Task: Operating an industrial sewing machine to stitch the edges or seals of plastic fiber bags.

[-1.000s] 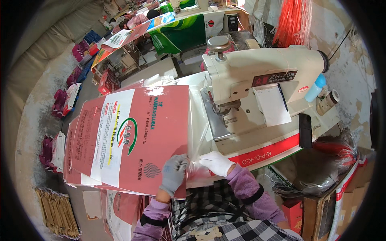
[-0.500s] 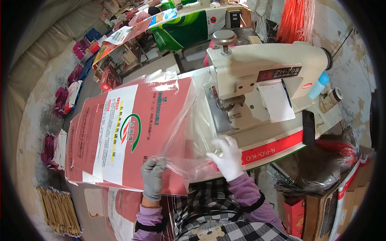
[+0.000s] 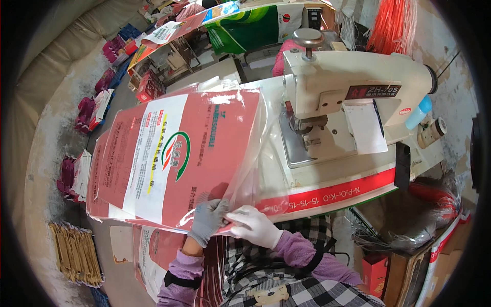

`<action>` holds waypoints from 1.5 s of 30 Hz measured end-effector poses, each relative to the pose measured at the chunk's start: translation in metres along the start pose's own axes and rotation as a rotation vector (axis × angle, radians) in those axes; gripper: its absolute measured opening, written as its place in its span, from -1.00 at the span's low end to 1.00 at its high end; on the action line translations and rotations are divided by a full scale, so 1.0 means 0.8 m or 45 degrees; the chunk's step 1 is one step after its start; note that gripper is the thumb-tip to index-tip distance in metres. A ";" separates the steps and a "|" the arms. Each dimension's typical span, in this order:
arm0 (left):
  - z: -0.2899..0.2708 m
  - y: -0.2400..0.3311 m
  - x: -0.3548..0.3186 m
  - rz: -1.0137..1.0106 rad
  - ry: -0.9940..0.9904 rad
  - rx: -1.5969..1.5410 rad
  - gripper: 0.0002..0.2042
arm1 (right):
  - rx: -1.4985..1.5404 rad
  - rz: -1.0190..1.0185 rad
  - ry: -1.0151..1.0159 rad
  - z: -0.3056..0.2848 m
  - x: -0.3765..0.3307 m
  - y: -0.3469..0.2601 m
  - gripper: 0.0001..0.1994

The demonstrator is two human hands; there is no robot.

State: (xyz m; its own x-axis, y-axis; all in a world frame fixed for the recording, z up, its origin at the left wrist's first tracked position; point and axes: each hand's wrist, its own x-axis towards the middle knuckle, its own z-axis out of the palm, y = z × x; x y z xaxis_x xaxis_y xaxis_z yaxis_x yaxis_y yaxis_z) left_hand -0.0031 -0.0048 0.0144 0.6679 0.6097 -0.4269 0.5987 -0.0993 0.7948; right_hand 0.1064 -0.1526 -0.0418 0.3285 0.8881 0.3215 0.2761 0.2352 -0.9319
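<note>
The pink sack is a flat woven bag, salmon-pink, with a white printed panel along its length and a round green, red and white emblem near the middle. A clear plastic liner projects beyond its open edge on the right-hand side and shows glossy highlights. The sack lies flat on top of a stack of similar sacks, extending away from both hands and to the left, with its near corner at the hands.

The left hand, in a grey glove, pinches the near corner of the sack, fingers curled over the edge. The right hand, in a white glove, lies directly beside it, touching it, with fingers closed on the same corner where the liner meets the pink fabric.

Beyond the right hand stands a cream-coloured sewing machine on a white table with a red front band. A light-blue bottle sits at the machine's far right end. Below and left of the left hand, a bundle of tan strips lies on the floor. More pink sacks are stacked left of the hands, along the floor.
</note>
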 end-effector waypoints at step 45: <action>-0.093 -0.100 -0.293 0.605 0.563 1.254 -0.66 | -1.123 -0.224 0.573 -0.163 0.141 0.019 -0.81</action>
State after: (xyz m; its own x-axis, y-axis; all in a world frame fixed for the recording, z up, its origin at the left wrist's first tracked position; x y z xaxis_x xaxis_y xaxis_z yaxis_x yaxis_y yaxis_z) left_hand -0.2402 -0.0811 0.0831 0.8204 0.5482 0.1626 0.5437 -0.8359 0.0751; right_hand 0.2654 -0.1003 0.0024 0.4790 0.5941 0.6462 0.8641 -0.1895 -0.4663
